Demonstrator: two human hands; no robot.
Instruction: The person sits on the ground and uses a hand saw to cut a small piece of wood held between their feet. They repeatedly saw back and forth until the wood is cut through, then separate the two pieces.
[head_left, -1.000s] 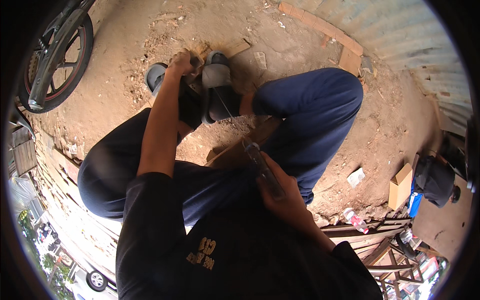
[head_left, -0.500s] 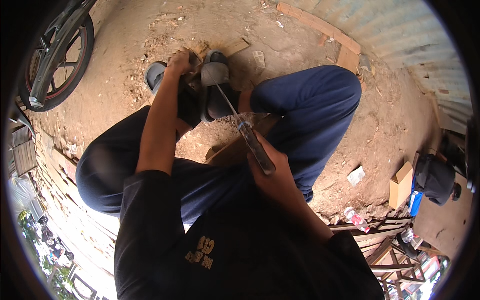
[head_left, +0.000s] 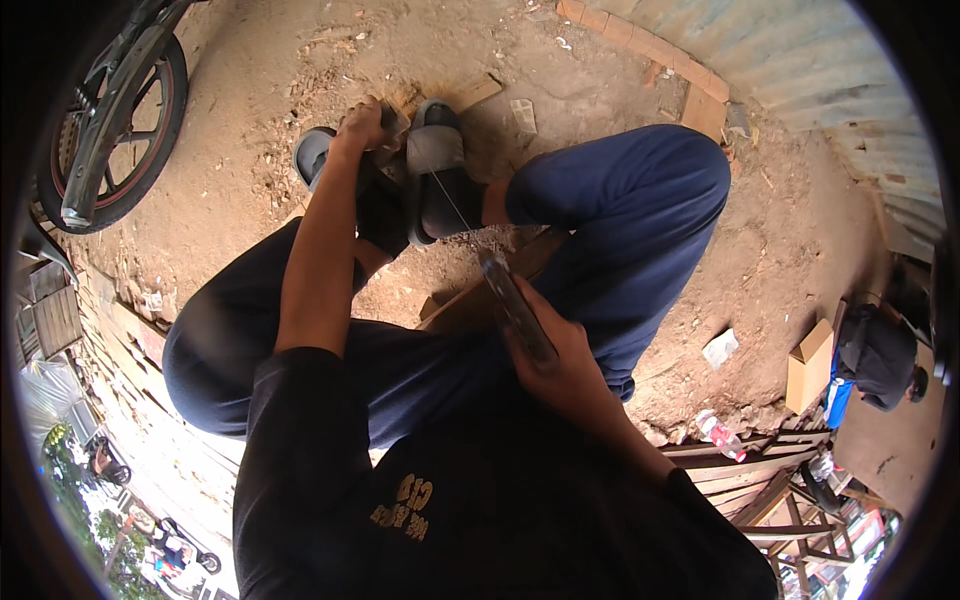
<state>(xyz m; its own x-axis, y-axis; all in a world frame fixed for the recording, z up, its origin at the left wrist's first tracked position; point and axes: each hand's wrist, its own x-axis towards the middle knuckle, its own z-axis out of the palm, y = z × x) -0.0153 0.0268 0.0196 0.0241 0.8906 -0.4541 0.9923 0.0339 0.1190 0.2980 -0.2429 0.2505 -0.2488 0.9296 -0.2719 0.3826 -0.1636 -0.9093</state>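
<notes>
My right hand (head_left: 555, 350) is closed round the dark straight handle of a handsaw (head_left: 515, 308), in front of my lap. Its long thin blade, seen nearly edge-on, slants up and left towards my feet; the teeth cannot be made out. Farther off, my left hand (head_left: 362, 125) is closed on the end of a piece of wood (head_left: 396, 126) between my sandalled feet. Fingers hide part of that wood. A grey sandal (head_left: 436, 150) is just right of it, and the other sandal (head_left: 313, 152) is left of my wrist. Pale yellowish dust lies around the wood.
Beyond my feet lies a flat board (head_left: 478, 94) on the dirt floor. A motorcycle wheel (head_left: 165, 120) stands at the far left. Bricks (head_left: 640, 42) line a corrugated metal wall (head_left: 800, 60). At right are a cardboard box (head_left: 810, 368), a plastic bottle (head_left: 720, 436) and another person (head_left: 878, 355).
My right hand has drawn the saw slightly back towards my body, down and to the right. My left hand stays closed on the wood. The whole view has shifted a little.
</notes>
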